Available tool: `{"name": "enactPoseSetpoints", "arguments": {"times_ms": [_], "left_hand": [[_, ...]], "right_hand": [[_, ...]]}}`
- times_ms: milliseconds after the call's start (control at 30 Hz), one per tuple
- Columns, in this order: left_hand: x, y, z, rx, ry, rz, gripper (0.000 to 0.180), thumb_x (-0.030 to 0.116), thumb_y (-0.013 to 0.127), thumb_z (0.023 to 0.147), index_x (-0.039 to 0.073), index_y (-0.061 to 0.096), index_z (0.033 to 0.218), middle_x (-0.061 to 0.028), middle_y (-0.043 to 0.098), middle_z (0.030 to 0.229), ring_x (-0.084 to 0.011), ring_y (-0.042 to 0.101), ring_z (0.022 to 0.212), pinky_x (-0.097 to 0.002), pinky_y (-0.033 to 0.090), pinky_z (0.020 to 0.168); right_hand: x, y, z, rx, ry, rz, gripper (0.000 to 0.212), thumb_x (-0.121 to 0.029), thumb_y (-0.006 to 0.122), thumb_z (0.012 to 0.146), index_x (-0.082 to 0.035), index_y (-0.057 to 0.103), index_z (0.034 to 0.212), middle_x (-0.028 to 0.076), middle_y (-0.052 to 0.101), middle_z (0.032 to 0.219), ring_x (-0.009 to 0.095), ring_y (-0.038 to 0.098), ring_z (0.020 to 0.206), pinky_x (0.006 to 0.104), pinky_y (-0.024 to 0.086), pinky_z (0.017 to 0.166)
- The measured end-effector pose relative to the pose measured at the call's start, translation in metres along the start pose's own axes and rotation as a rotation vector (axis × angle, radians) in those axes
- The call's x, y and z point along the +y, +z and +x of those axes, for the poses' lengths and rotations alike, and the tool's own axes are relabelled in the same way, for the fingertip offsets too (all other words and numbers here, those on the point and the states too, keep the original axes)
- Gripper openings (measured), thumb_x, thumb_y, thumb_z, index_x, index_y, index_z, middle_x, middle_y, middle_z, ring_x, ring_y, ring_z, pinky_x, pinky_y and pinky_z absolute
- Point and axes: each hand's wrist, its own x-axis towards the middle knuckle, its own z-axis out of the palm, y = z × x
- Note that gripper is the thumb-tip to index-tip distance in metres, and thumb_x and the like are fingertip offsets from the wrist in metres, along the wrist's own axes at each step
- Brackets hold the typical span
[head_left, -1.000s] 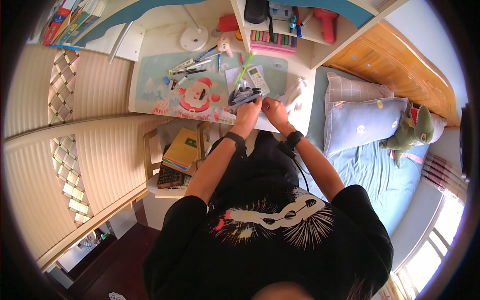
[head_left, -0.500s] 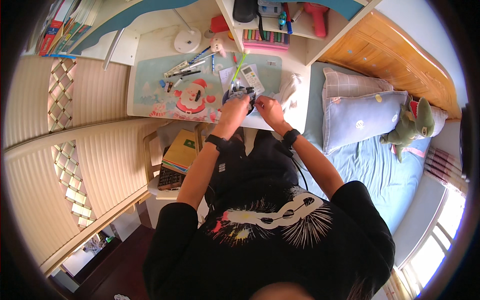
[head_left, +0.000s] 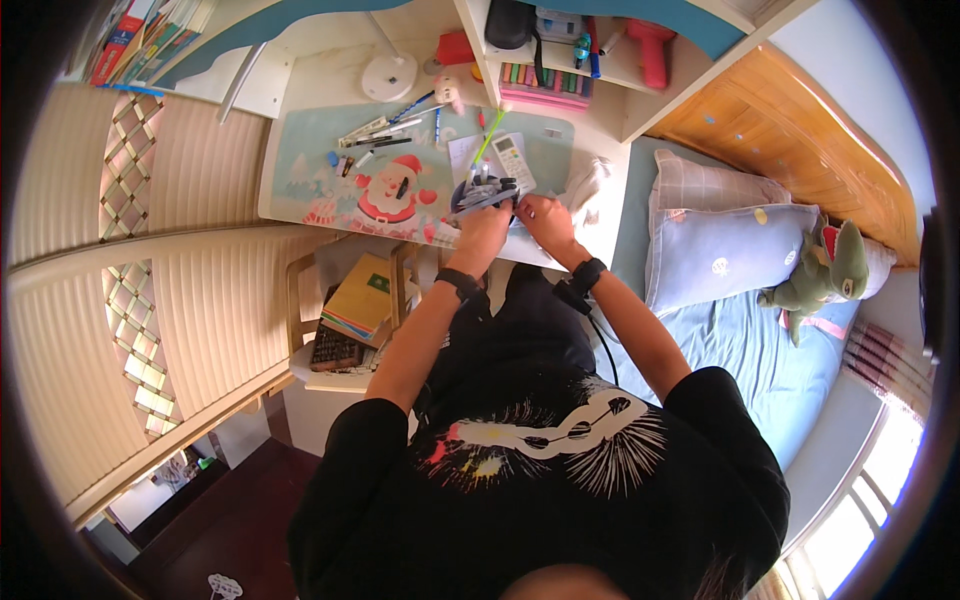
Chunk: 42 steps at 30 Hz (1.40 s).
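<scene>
Both my hands are at the near edge of the desk, close together. My left hand (head_left: 484,232) is closed at the near side of a dark container (head_left: 459,197) with several pens standing in it. A grey elongated thing (head_left: 487,203) lies across its top at my left fingers; its kind cannot be told. Just to the right, my right hand (head_left: 547,222) has its fingers pinched together; whatever is between them is too small to make out. Behind the container lie a white remote control (head_left: 512,162), a sheet of paper (head_left: 463,152) and a bright green stick (head_left: 490,134).
Several loose pens (head_left: 385,130) lie on the desk mat (head_left: 290,165) at the left. A lamp base (head_left: 389,78) stands behind them. Crumpled white cloth (head_left: 590,185) lies at the desk's right. A chair (head_left: 300,310) holds books; a bed (head_left: 740,370) is on the right.
The grey elongated thing now shows more plainly above my left fingers. My right hand stays pinched beside it. The whole view has shifted slightly.
</scene>
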Motion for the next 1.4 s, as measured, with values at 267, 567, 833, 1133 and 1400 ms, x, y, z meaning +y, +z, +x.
{"name": "enactPoseSetpoints", "arguments": {"times_ms": [267,567,833,1133,1400], "left_hand": [[0.009,0.014,-0.003,0.093,0.078,0.116,0.015,0.008,0.056,0.076,0.003,0.064,0.088,-0.0147,0.062,0.063,-0.0297,0.065,0.059,-0.0399,0.052,0.051],[0.005,-0.1,-0.064,0.453,0.239,-0.378,0.007,0.016,0.064,0.081,0.014,0.06,0.086,-0.0059,0.057,0.056,-0.0225,0.061,0.05,-0.0355,0.045,0.046],[-0.268,-0.035,-0.016,0.685,-0.505,-0.538,0.014,0.017,0.061,0.08,0.006,0.063,0.088,-0.0133,0.064,0.073,-0.0324,0.063,0.072,-0.04,0.049,0.062],[-0.341,0.016,0.024,0.478,-0.491,-0.202,0.02,0.011,0.065,0.074,0.005,0.062,0.093,-0.0155,0.059,0.09,-0.036,0.058,0.084,-0.0461,0.048,0.071],[-0.325,0.017,0.035,0.484,-0.279,-0.275,0.031,0.014,0.064,0.075,0.008,0.057,0.104,-0.0155,0.059,0.095,-0.0372,0.058,0.086,-0.0466,0.049,0.072]], "right_hand": [[-0.001,0.001,0.004,-0.007,0.071,-0.094,0.014,-0.02,0.064,0.08,-0.006,0.064,0.081,0.015,0.065,0.075,0.036,0.064,0.073,0.0428,0.05,0.063],[-0.008,0.005,-0.001,0.006,0.112,-0.119,0.02,-0.026,0.065,0.083,-0.007,0.061,0.082,0.015,0.065,0.079,0.038,0.062,0.076,0.0456,0.049,0.063],[0.031,-0.02,-0.048,0.054,0.272,-0.249,0.02,-0.021,0.055,0.088,-0.004,0.064,0.087,0.015,0.064,0.068,0.03,0.066,0.066,0.038,0.05,0.061],[0.011,-0.019,-0.141,0.132,0.651,-0.277,0.018,-0.019,0.057,0.087,-0.002,0.064,0.085,0.015,0.064,0.069,0.031,0.064,0.065,0.0381,0.049,0.06],[-0.019,0.013,-0.165,0.239,0.737,-0.219,0.016,-0.016,0.057,0.088,-0.001,0.063,0.084,0.012,0.062,0.063,0.022,0.062,0.057,0.034,0.047,0.056]]}}
